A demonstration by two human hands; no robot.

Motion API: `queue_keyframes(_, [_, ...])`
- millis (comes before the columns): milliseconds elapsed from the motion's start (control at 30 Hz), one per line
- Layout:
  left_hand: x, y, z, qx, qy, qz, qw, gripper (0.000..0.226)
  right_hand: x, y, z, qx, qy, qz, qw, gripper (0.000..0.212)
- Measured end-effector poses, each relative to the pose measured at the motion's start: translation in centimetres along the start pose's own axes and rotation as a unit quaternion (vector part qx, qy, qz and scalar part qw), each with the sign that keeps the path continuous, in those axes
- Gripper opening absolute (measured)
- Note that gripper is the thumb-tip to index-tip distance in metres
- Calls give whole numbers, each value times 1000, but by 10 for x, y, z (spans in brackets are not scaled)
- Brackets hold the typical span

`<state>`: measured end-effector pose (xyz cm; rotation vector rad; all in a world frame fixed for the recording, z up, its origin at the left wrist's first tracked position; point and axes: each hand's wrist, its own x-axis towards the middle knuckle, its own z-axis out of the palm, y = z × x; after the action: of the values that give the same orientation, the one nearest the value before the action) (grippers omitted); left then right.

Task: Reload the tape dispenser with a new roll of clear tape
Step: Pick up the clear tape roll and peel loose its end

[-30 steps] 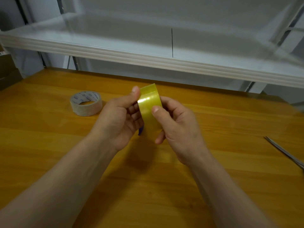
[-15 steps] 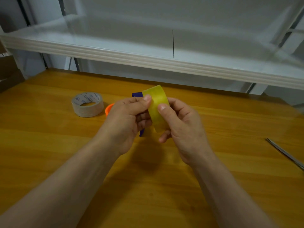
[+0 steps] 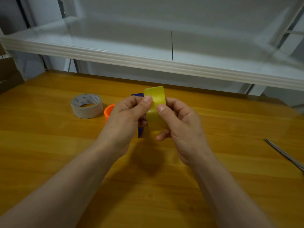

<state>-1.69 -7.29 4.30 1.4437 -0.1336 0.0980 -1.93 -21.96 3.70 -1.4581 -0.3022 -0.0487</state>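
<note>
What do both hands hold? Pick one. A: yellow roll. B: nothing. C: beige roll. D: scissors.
A: the left hand and right hand both pinch the yellow roll, thumbs on its face; the beige roll lies apart on the table.

A wooden table (image 3: 49,153) fills the near view. A beige tape roll (image 3: 86,111) lies flat on it at the far left. Metal scissors (image 3: 286,155) lie at the right edge. A white shelf (image 3: 115,54) runs across behind, with brown cardboard (image 3: 8,74) far left.
</note>
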Motion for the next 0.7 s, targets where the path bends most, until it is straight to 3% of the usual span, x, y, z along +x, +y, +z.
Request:
queue_keyframes(167, [4, -3, -2, -44, 21, -43, 998, 43, 0, 2, -1, -38, -11, -5, 999, 21])
queue_keyframes(267, [6, -2, -5, -74, 11, -72, 995, 49, 0, 4, 0, -62, -12, -6, 998, 19])
queue_keyframes(467, [6, -2, -6, 30, -68, -59, 996, 51, 0, 1, -2, -20, 22, 18, 999, 18])
queue_keyframes(567, [4, -4, -6, 28, -62, -45, 997, 38, 1, 2, -2, -26, 30, 15, 999, 17])
queue_keyframes(700, [4, -4, -7, -5, -51, -55, 997, 42, 0, 1, -3, -39, 9, -5, 999, 20])
